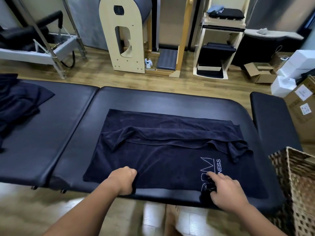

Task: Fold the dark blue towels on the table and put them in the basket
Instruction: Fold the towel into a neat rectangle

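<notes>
Both hands, left hand point(125, 180) and right hand point(225, 189), grip the towel point(162, 155) beside the basket point(296, 184).

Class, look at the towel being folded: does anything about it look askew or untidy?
Yes. The towel has a rumpled, wavy folded-over edge across its middle, and its right corner droops unevenly. Both hands grip the near edge.

Dark blue towel point(170, 157) lies flat on the table point(153, 101), partly folded; wicker basket point(296, 181), seemingly empty, stands beside it.
</notes>
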The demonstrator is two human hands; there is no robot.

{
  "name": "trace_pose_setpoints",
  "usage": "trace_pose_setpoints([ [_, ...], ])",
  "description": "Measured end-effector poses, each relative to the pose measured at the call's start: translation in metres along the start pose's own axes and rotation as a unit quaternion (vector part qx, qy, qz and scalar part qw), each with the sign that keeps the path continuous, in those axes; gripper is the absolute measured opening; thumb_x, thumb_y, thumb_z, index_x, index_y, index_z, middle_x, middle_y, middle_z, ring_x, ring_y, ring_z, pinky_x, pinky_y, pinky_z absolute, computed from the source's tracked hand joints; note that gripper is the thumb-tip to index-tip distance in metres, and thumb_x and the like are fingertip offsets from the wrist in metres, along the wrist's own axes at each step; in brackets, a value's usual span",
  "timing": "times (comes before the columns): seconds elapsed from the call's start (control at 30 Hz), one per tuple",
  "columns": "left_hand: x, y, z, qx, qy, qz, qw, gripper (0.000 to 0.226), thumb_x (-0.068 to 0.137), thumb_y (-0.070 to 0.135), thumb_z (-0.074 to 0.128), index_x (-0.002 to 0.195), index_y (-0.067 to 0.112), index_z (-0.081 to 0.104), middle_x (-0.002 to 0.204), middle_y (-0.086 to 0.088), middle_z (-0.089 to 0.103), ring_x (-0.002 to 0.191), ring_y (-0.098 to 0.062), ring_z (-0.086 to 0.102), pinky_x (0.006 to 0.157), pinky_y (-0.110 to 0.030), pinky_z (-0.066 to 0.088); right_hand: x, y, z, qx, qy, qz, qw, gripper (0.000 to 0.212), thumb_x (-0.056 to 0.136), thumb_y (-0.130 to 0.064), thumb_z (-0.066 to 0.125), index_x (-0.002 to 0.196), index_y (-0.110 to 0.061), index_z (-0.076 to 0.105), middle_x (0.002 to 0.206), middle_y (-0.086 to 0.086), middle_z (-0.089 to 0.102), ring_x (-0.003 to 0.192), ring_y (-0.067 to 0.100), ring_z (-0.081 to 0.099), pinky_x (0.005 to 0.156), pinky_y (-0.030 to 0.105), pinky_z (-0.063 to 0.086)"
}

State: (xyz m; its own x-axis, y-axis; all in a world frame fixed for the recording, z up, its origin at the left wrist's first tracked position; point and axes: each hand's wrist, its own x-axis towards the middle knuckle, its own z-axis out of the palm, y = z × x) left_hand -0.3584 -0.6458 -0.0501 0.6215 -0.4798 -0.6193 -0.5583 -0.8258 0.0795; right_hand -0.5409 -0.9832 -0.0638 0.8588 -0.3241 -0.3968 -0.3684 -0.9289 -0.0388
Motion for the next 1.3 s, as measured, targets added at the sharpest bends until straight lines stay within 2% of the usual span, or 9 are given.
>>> trace_pose_setpoints([
  [0.13, 0.000, -0.011, -0.014, -0.120, 0.026, -0.046, 0.991, 0.012, 0.079, 0.025, 0.056, 0.088, 0.024, 0.049, 0.104, -0.003, 0.065, 0.094, -0.029, 0.064, 0.076, -0.035, 0.052, 0.016, 0.002, -0.021, 0.086, -0.003, 0.015, 0.996, 0.050, 0.082, -0.039, 0.051, 0.131, -0.037, 0.054, 0.114, -0.011, 0.056, 0.111, 0.018, 0.059, 0.088, 0.035, 0.048],
  [0.3, 0.026, -0.030, -0.029, -0.192, 0.202, -0.177, 0.944, 0.066, 0.094, 0.021, 0.044, 0.152, 0.034, 0.014, 0.103, -0.013, 0.069, 0.086, -0.035, 0.064, 0.073, -0.039, 0.047, 0.063, 0.008, -0.037, 0.113, 0.098, 0.050, 0.987, 0.057, 0.088, -0.018, 0.061, 0.142, -0.028, 0.045, 0.144, -0.001, 0.034, 0.093, 0.028, 0.063, 0.068, 0.038, 0.051],
  [0.37, 0.041, -0.039, -0.035, -0.244, 0.211, -0.217, 0.921, 0.075, 0.096, 0.027, 0.047, 0.154, 0.040, 0.001, 0.083, -0.007, 0.070, 0.068, -0.025, 0.064, 0.067, -0.036, 0.049, 0.089, 0.011, -0.045, 0.095, 0.107, 0.071, 0.987, 0.071, 0.088, -0.013, 0.061, 0.147, -0.034, 0.030, 0.158, 0.002, 0.015, 0.081, 0.025, 0.062, 0.055, 0.033, 0.046],
  [0.47, 0.066, -0.053, -0.043, -0.268, 0.217, -0.269, 0.899, 0.034, 0.096, 0.034, 0.050, 0.126, 0.022, 0.041, 0.073, -0.007, 0.068, 0.062, -0.024, 0.067, 0.070, -0.040, 0.057, 0.120, 0.017, -0.057, 0.035, 0.078, 0.126, 0.988, 0.087, 0.085, -0.012, 0.061, 0.151, -0.037, 0.011, 0.162, 0.004, 0.005, 0.075, 0.020, 0.059, 0.049, 0.028, 0.041],
  [0.6, 0.086, -0.070, -0.066, -0.245, 0.261, -0.349, 0.866, 0.017, 0.090, 0.025, 0.052, 0.095, 0.011, 0.060, 0.095, -0.018, 0.064, 0.087, -0.040, 0.060, 0.077, -0.042, 0.053, 0.146, 0.039, -0.063, -0.106, 0.147, 0.110, 0.977, 0.044, 0.075, -0.012, 0.069, 0.119, -0.014, 0.064, 0.110, 0.010, 0.063, 0.095, 0.036, 0.055, 0.076, 0.047, 0.043],
  [0.8, 0.127, -0.110, -0.142, -0.316, 0.379, -0.357, 0.793, 0.031, 0.081, 0.016, 0.057, 0.108, 0.009, 0.071, 0.100, -0.022, 0.070, 0.101, -0.045, 0.064, 0.086, -0.044, 0.052, 0.208, 0.073, -0.107, -0.104, 0.265, 0.080, 0.955, 0.023, 0.064, 0.002, 0.073, 0.085, -0.002, 0.064, 0.077, 0.018, 0.060, 0.079, 0.042, 0.052, 0.066, 0.046, 0.036],
  [0.93, 0.157, -0.100, -0.161, -0.365, 0.339, -0.294, 0.815, 0.055, 0.088, 0.013, 0.058, 0.142, 0.012, 0.047, 0.124, -0.016, 0.060, 0.124, -0.040, 0.052, 0.096, -0.040, 0.042, 0.246, 0.074, -0.119, -0.128, 0.250, 0.138, 0.950, 0.019, 0.075, -0.004, 0.069, 0.093, -0.006, 0.066, 0.092, 0.020, 0.059, 0.087, 0.040, 0.049, 0.074, 0.047, 0.036],
  [1.1, 0.167, -0.090, -0.133, -0.104, 0.248, -0.175, 0.947, 0.044, 0.077, 0.007, 0.055, 0.121, 0.014, 0.060, 0.129, -0.004, 0.056, 0.121, -0.031, 0.052, 0.097, -0.043, 0.045, 0.255, 0.074, -0.090, -0.140, 0.212, 0.009, 0.967, 0.019, 0.074, -0.013, 0.075, 0.091, -0.012, 0.067, 0.086, 0.009, 0.060, 0.082, 0.037, 0.053, 0.073, 0.046, 0.042],
  [1.3, 0.162, -0.101, -0.128, 0.076, 0.154, -0.261, 0.950, 0.031, 0.089, 0.014, 0.049, 0.119, 0.023, 0.051, 0.119, 0.001, 0.051, 0.115, -0.023, 0.044, 0.080, -0.034, 0.033, 0.249, 0.082, -0.083, -0.077, 0.187, 0.111, 0.973, 0.023, 0.077, -0.003, 0.069, 0.098, -0.010, 0.067, 0.093, 0.013, 0.061, 0.087, 0.039, 0.054, 0.075, 0.048, 0.040],
])
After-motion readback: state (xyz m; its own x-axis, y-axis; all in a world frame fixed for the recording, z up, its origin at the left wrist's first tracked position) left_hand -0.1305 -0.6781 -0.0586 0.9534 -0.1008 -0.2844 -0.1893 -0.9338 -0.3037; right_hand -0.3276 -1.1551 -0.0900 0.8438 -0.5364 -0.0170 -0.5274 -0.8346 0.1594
